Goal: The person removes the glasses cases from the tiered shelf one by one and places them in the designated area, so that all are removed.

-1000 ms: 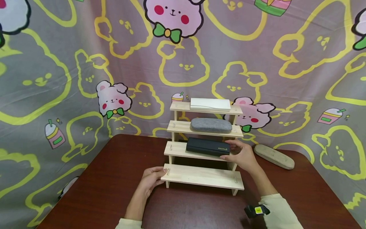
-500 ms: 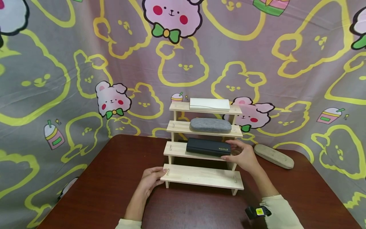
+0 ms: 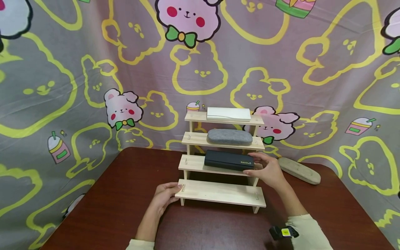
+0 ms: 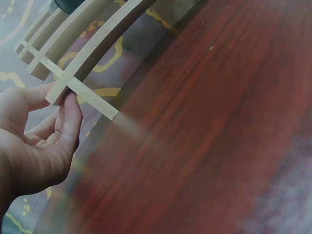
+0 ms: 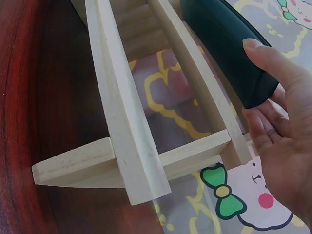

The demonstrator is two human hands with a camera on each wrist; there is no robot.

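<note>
Your right hand (image 3: 268,172) is at the right end of the black case (image 3: 228,160), thumb on top and fingers curled under and round the end: a grip on the case. The case lies lengthwise on the 2nd step from the bottom of the wooden stepped rack (image 3: 218,192), a little right of centre, gold lettering near the end you hold. In the right wrist view the thumb (image 5: 265,56) lies over the dark rounded end of the case (image 5: 229,44) and the other fingers cup it from below, beside the rack's side rail (image 5: 204,151).

Your left hand (image 3: 165,196) sits at the left end of the lowest step, fingers nearly straight and relaxed, tips touching the board's edge; it grips nothing. The left wrist view shows the fingertips (image 4: 70,114) pressed against the corner of that board (image 4: 80,66), palm off the table (image 4: 209,136).

The rack has 4 steps and stands on the dark red-brown table (image 3: 118,208). Lowest step bare. 3rd step up: grey felt case (image 3: 229,136). Top step: white case (image 3: 228,114). A beige case (image 3: 299,170) lies on the table right of the rack, well apart from your right hand. Cartoon-print cloth (image 3: 62,69) hangs behind
</note>
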